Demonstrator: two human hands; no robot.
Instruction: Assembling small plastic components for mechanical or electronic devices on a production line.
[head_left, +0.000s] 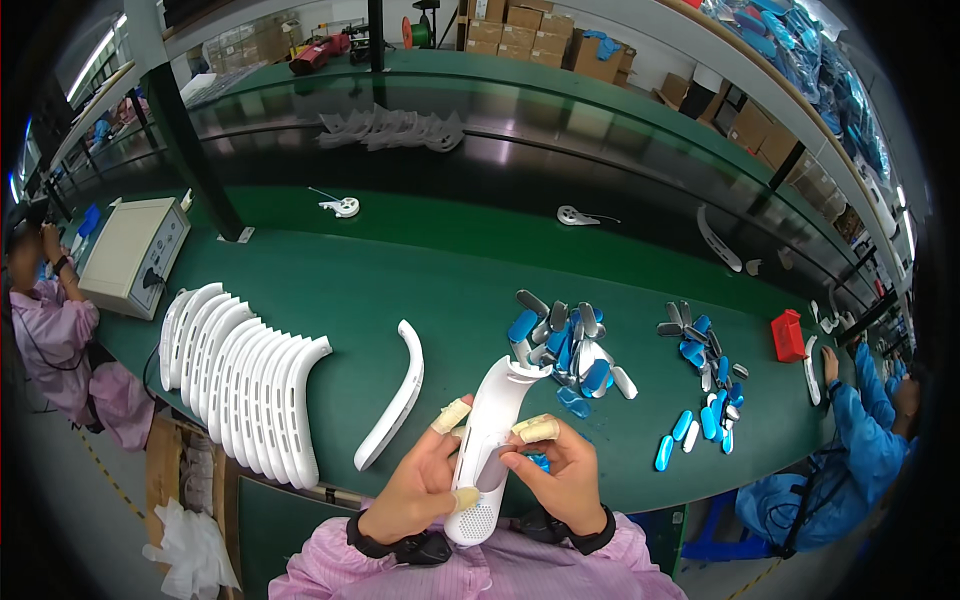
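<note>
My left hand (422, 485) and my right hand (562, 472) both grip one curved white plastic shell (488, 430), held upright over the near edge of the green table (440, 290). Yellowish finger cots cover several fingertips. The right thumb and forefinger pinch at the shell's middle, where a small blue piece (538, 461) shows beside them. Just beyond the shell lies a pile of small blue and grey oval parts (565, 345). A second curved white shell (395, 398) lies flat on the table to the left of my left hand.
A row of stacked white shells (245, 380) stands at the left. More blue and grey parts (703, 385) are scattered at the right, near a red box (788, 335). A beige machine (132, 255) sits far left. Seated people work at both table ends.
</note>
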